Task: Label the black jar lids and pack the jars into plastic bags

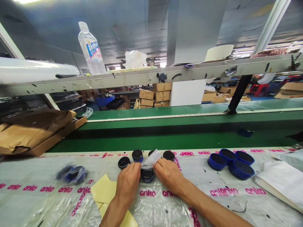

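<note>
A small clear plastic bag [151, 159] is pinched between my left hand [129, 178] and my right hand [168, 173], one at each side of it. Directly below the bag sits a round black-topped blue piece [147, 176]; whether it is inside the bag or under it I cannot tell. Around my fingers stand more round black-topped pieces, one behind the left hand [137, 155], another at its left [123, 162], and one just beyond the right hand [169, 155]. Another one is mostly hidden behind the bag.
Several blue round pieces [241, 168] stand at the right, near white bags [281, 183]. Bagged blue pieces [72, 174] and yellow paper sheets [104, 190] lie at the left. Beyond the table runs a green conveyor [142, 138], carrying another blue piece [246, 132]. A shelf rail [142, 75] crosses above.
</note>
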`<action>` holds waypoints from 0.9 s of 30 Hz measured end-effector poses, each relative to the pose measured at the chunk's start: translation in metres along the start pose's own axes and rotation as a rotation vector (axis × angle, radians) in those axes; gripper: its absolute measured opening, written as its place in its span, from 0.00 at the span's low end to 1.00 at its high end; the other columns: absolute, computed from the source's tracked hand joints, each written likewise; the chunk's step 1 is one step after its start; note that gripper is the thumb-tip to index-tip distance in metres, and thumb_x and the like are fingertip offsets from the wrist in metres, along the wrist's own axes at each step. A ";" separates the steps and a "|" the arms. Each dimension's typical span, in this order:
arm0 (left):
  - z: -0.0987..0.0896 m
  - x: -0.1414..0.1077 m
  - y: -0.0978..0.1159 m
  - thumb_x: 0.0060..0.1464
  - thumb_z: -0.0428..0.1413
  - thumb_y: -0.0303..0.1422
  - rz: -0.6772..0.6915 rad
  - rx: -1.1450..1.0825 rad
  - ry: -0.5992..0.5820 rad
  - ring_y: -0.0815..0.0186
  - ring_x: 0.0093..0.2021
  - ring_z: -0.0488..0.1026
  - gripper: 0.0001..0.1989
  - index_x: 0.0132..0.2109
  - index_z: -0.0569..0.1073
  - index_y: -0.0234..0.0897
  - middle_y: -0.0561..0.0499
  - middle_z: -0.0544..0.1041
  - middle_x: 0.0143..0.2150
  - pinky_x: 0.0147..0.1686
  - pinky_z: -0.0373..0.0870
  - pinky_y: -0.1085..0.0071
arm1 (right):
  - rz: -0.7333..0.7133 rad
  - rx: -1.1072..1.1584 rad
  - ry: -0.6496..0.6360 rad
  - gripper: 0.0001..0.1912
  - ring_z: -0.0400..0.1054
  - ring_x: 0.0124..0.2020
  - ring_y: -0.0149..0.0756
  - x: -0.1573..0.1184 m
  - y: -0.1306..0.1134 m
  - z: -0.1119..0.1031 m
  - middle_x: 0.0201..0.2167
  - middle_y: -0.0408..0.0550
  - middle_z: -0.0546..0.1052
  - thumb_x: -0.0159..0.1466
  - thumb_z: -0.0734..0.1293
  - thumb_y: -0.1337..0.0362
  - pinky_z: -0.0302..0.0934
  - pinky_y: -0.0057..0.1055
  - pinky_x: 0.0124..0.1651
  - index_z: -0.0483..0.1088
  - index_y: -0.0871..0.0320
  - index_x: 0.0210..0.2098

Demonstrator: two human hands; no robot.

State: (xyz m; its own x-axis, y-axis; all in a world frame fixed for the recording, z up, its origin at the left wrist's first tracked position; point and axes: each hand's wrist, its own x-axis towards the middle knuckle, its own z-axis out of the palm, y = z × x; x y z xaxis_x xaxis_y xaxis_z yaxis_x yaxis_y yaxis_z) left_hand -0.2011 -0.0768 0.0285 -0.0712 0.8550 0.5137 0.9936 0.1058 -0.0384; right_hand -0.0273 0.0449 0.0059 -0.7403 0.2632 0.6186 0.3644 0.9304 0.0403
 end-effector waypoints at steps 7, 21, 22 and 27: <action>-0.006 -0.012 -0.005 0.63 0.50 0.24 0.082 -0.108 -0.047 0.62 0.34 0.74 0.09 0.39 0.71 0.41 0.54 0.75 0.34 0.33 0.70 0.67 | 0.001 0.083 -0.043 0.05 0.67 0.34 0.37 -0.009 -0.004 -0.010 0.33 0.45 0.74 0.64 0.66 0.71 0.56 0.33 0.33 0.69 0.56 0.34; -0.013 -0.018 -0.007 0.60 0.48 0.21 0.150 -0.226 -0.094 0.64 0.44 0.79 0.11 0.39 0.69 0.41 0.51 0.79 0.48 0.41 0.76 0.69 | 0.036 0.202 -0.347 0.05 0.70 0.40 0.42 -0.017 -0.007 -0.018 0.38 0.52 0.77 0.62 0.67 0.70 0.63 0.34 0.38 0.73 0.60 0.38; -0.012 -0.018 -0.007 0.60 0.48 0.20 0.151 -0.226 -0.096 0.63 0.45 0.79 0.11 0.38 0.69 0.41 0.50 0.79 0.48 0.41 0.77 0.68 | 0.026 0.197 -0.358 0.05 0.70 0.40 0.42 -0.016 -0.007 -0.018 0.38 0.52 0.77 0.62 0.66 0.70 0.63 0.33 0.38 0.73 0.60 0.37; -0.007 -0.020 -0.005 0.58 0.47 0.19 0.134 -0.192 -0.119 0.57 0.42 0.79 0.12 0.37 0.70 0.40 0.48 0.79 0.50 0.37 0.78 0.60 | -0.019 0.213 -0.389 0.14 0.71 0.38 0.39 -0.018 -0.008 -0.013 0.43 0.52 0.77 0.60 0.63 0.76 0.64 0.33 0.39 0.73 0.58 0.43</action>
State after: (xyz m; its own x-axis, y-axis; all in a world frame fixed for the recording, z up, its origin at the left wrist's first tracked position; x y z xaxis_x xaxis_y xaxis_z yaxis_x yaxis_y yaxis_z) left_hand -0.2039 -0.0978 0.0246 0.0640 0.9097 0.4103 0.9924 -0.1014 0.0701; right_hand -0.0091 0.0296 0.0047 -0.9181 0.2844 0.2760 0.2546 0.9570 -0.1390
